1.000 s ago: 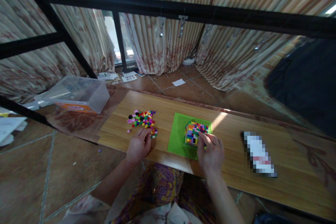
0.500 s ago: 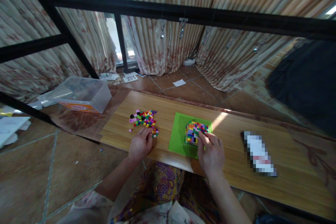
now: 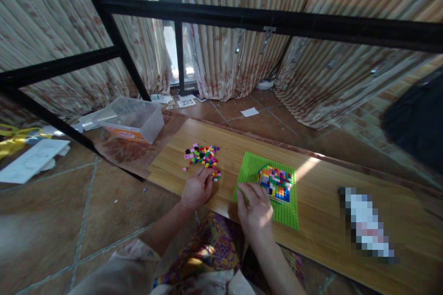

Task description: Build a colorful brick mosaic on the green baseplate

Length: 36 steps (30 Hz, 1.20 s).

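Note:
A wooden board carries a green baseplate [image 3: 244,166], on which a block of many small coloured toy bricks [image 3: 275,182] is built up. My right hand [image 3: 256,207] hovers over the baseplate's left edge, thumb and forefinger a little apart, with nothing visible between them. To the left lies a loose heap of small mixed bricks [image 3: 202,154]. My left hand [image 3: 197,189] rests on the board just below that heap, its fingers bent and pressed together beside a small cluster of bricks [image 3: 216,175]. What those fingers hold, if anything, is hidden.
A clear plastic box [image 3: 136,120] with an orange label stands beyond the board's left end. A pixelated dark-edged object [image 3: 368,223] lies on the board at right. One stray pink brick [image 3: 184,169] sits near the heap. A black metal frame [image 3: 221,11] crosses above.
My right hand has lifted off the brick block and moved left to the baseplate's edge. The left hand stays by the small cluster. The whole view has shifted to the left.

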Available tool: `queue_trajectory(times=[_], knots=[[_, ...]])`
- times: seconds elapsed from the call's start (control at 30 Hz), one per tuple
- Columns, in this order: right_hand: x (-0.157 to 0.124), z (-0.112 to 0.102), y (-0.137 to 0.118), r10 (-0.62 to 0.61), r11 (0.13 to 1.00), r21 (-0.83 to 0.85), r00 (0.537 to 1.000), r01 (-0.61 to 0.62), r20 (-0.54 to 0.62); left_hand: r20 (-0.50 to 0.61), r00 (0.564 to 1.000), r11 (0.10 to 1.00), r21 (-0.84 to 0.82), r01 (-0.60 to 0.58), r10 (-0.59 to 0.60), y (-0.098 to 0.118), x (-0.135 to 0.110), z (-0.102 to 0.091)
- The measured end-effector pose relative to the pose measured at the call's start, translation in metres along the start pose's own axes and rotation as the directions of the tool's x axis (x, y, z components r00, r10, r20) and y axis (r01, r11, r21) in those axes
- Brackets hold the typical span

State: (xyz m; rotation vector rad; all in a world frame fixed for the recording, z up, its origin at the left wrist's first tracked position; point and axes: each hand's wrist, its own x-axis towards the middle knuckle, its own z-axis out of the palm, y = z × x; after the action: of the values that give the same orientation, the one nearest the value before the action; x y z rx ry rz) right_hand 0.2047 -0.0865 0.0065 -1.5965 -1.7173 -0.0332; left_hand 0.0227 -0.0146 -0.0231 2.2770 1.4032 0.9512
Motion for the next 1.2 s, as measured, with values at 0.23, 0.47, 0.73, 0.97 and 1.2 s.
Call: queue_trajectory(times=[0.23,0.47,0.73,0.97,1.2], knots=[[0.010,0.043,-0.016,-0.010,0.999,0.043,0.969,-0.001,0.246,0.002,1.000,0.999,-0.042,-0.023,0.023,0.000,0.000,0.000],[0.023,0.050,-0.018,-0.017,1.000,-0.018,0.942,0.025,0.334,0.003,0.999,0.998,-0.056,-0.037,0.037,0.001,0.000,-0.001],[0.019,0.047,-0.013,0.021,0.999,-0.036,0.948,-0.010,0.318,0.007,1.000,0.999,-0.042,-0.024,0.025,0.000,-0.001,0.001],[0.020,0.051,-0.017,0.066,0.993,-0.115,0.968,-0.039,0.244,-0.005,1.000,0.999,-0.047,-0.010,0.010,0.001,-0.001,0.000],[0.012,0.050,-0.015,0.046,0.997,-0.066,0.972,-0.031,0.232,-0.015,1.000,0.999,-0.037,-0.020,0.020,-0.001,0.000,-0.001]])
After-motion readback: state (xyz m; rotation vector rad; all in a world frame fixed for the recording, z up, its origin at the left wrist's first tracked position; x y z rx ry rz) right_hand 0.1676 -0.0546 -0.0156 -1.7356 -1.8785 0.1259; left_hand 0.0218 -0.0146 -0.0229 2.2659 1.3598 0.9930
